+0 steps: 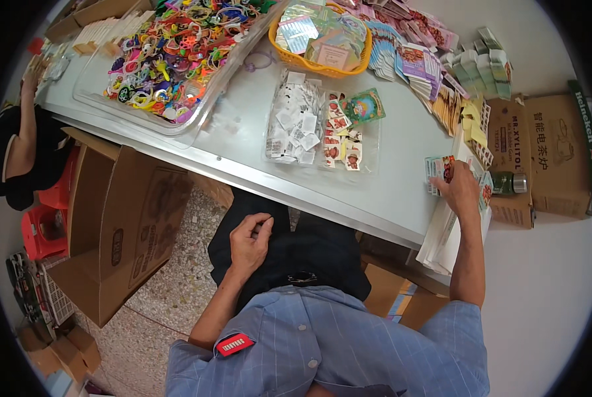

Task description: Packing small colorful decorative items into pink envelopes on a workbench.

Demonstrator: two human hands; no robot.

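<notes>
we found the right hand [460, 188] closed on a small stack of printed cards [438, 174] at the right edge of the grey table [402, 192], just beside a pile of white sheets [441, 245]. the cards showed colourful faces, mostly pale blue and red; finer detail was too small to read. we judged them light, thin and somewhat slippery, liable to fan out, best pinched across the short edges with thumb on top. the left hand [249, 238] rested loosely curled on the dark lap, near, and it was not clear whether it held anything.
</notes>
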